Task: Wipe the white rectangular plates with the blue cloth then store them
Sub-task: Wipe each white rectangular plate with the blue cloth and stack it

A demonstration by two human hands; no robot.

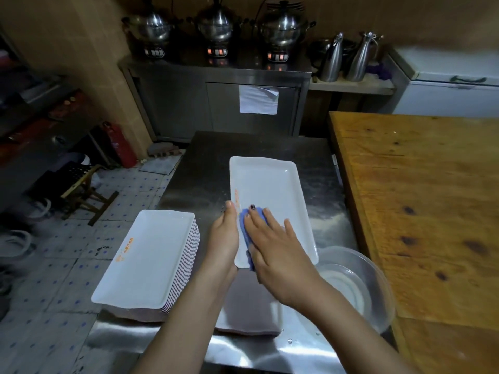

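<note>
A white rectangular plate (266,190) is held lifted above the steel table, its long side running away from me. My left hand (224,236) grips its near left edge, thumb lying along the rim. My right hand (272,247) presses the blue cloth (247,228) flat onto the plate's near end, fingers spread over it. A stack of several white rectangular plates (148,255) with orange print sits at the table's left edge. Another stack (248,306) lies under my arms, mostly hidden.
A clear plastic basin (359,282) stands to the right of the plate, beside a wooden table (421,201). The steel table (256,147) stretches ahead. Behind it are a steel cabinet with three pots (216,25) and two steel jugs (345,58).
</note>
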